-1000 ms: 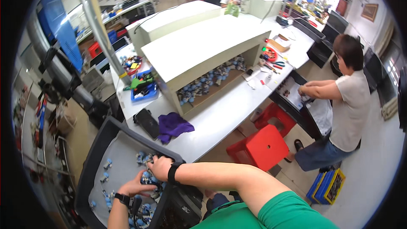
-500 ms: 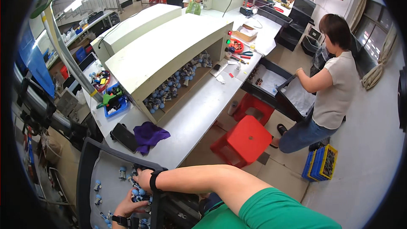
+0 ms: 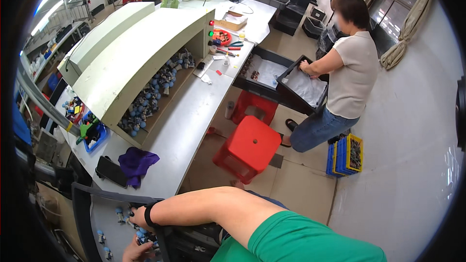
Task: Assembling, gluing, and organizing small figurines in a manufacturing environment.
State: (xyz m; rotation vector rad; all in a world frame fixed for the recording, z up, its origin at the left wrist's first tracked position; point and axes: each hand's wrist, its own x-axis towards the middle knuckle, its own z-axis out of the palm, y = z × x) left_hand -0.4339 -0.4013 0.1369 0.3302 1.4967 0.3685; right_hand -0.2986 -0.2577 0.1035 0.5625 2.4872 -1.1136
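Note:
A dark bin (image 3: pixel 83 228) with a pale lining stands at the lower left, with small blue-headed figurines (image 3: pixel 101 236) lying in it. My left hand (image 3: pixel 133 251) is curled round a cluster of these figurines (image 3: pixel 145 237) near the bin's right side. Just above it, my right hand (image 3: pixel 140 217), with a black band on the wrist, reaches down among the figurines with bent fingers. Its fingertips are partly hidden, so what they pinch is unclear. Another figurine (image 3: pixel 120 215) lies beside those fingertips.
Beyond the bin, a metal worktable (image 3: pixel 170 157) carries a phone (image 3: pixel 111 171), a purple cloth (image 3: pixel 138 164) and a cream tunnel-shaped machine (image 3: pixel 155 53) full of figurines. Red stools (image 3: pixel 250 140) stand right of it. A co-worker (image 3: pixel 357 68) holds a tilted black bin (image 3: pixel 302 87).
The whole view has swung, shifting the scene left, and less of my bin shows. My hands stay among the figurines. The co-worker still holds the tilted bin.

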